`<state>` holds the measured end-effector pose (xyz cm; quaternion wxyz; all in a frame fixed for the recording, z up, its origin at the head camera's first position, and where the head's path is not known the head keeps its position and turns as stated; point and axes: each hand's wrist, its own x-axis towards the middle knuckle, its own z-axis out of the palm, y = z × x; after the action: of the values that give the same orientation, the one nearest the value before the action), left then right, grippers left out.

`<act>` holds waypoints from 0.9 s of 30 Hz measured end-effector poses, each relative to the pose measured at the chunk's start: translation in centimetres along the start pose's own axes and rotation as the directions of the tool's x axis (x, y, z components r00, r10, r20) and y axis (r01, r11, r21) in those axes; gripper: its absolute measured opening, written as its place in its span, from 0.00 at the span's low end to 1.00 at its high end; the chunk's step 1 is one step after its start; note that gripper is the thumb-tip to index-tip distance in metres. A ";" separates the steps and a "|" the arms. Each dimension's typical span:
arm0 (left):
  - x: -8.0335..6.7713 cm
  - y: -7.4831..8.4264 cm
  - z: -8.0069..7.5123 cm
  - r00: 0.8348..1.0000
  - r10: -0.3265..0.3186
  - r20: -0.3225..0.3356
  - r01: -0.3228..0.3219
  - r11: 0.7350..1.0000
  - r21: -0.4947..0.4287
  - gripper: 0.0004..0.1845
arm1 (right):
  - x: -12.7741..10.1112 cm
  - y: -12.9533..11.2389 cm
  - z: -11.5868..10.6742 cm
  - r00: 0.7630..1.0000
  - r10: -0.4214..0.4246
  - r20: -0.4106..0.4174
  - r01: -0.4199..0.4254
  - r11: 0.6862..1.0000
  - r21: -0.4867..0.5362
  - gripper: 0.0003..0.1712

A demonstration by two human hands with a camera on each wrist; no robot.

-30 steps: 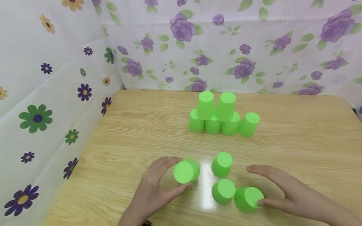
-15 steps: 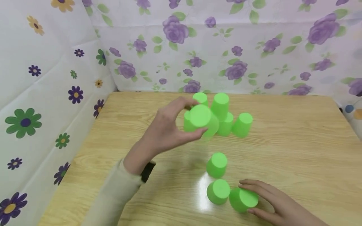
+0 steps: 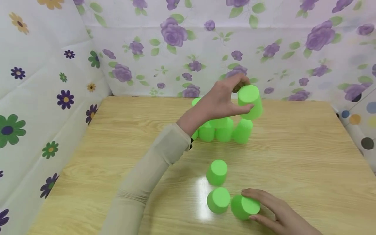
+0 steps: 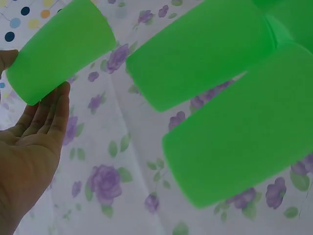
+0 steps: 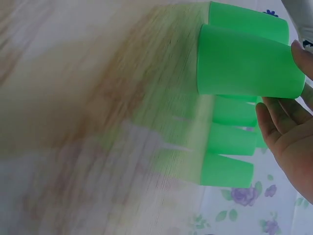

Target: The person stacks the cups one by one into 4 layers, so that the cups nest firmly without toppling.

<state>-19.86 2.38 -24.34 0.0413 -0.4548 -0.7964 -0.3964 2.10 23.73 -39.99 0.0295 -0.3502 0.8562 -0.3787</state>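
Observation:
My left hand (image 3: 224, 98) grips an upside-down green plastic cup (image 3: 251, 104) between thumb and fingers. It holds the cup in the air over the right end of a back row of upside-down cups (image 3: 224, 132). Two more cups stand on that row, partly hidden by my left hand and arm; in the left wrist view these upper cups (image 4: 244, 122) show large beside the held cup (image 4: 61, 51). At the front, my right hand (image 3: 271, 209) grips another upside-down cup (image 3: 245, 207), which stands on the table, thumb on one side and fingers on the other.
Two single cups stand left of my right hand: a nearer cup (image 3: 218, 200) and a farther cup (image 3: 217, 173). The wooden table (image 3: 293, 156) ends at a flowered cloth (image 3: 141, 39) behind, with more patterned cloth at both sides.
My left hand has lifted its cup from the front left and carried it up, back and to the right. My right hand has closed its fingers around the front right cup.

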 end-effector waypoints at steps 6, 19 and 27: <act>2.2 -1.5 1.1 0.974 -0.136 0.180 0.141 0.990 -0.016 0.22 | -0.3 0.1 0.0 0.998 0.070 0.006 -0.070 0.996 0.051 0.33; 3.1 -3.1 2.5 0.899 -0.306 0.313 0.257 0.948 0.189 0.23 | -0.5 0.2 0.3 0.995 0.087 -0.038 -0.086 0.996 0.037 0.33; 3.0 -3.2 2.7 0.870 -0.373 0.323 0.280 0.912 0.300 0.25 | -0.5 0.1 0.2 0.994 0.104 -0.043 -0.103 0.994 0.028 0.33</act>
<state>-23.21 5.40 -26.84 -0.1233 -0.3710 -0.8978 -0.2030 2.51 23.98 -40.29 0.0346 -0.2964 0.8688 -0.3951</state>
